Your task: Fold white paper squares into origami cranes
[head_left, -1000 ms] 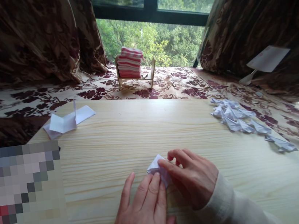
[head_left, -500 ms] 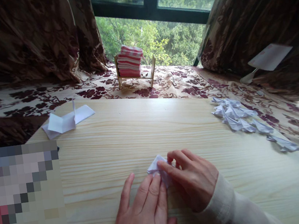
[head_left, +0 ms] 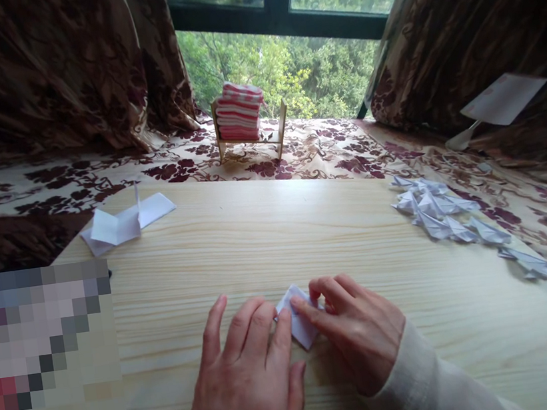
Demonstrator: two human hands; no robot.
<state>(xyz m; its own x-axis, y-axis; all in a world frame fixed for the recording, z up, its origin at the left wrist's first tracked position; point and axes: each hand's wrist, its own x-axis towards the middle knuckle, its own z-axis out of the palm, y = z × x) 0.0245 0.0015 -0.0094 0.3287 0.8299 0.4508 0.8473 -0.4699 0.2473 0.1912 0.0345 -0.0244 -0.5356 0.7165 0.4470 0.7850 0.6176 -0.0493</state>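
Observation:
A small folded piece of white paper [head_left: 301,325] lies on the light wooden table [head_left: 338,237] near its front edge. My left hand [head_left: 246,377] rests flat on the table with fingers stretched out, its fingertips on the paper's left side. My right hand [head_left: 355,332] has its fingers curled, with the forefinger and thumb pinching the paper's right side. A cream sleeve covers the right wrist.
A row of several folded white paper pieces [head_left: 457,224] lies along the table's right edge. Larger folded white sheets [head_left: 125,223] sit at the far left. A small wooden rack with red-and-white striped cloth [head_left: 242,118] stands on the patterned window ledge. A blurred patch covers the lower left.
My left hand has slid to the left and spread out, uncovering more of the paper. My right hand stays pinched on the paper's right side.

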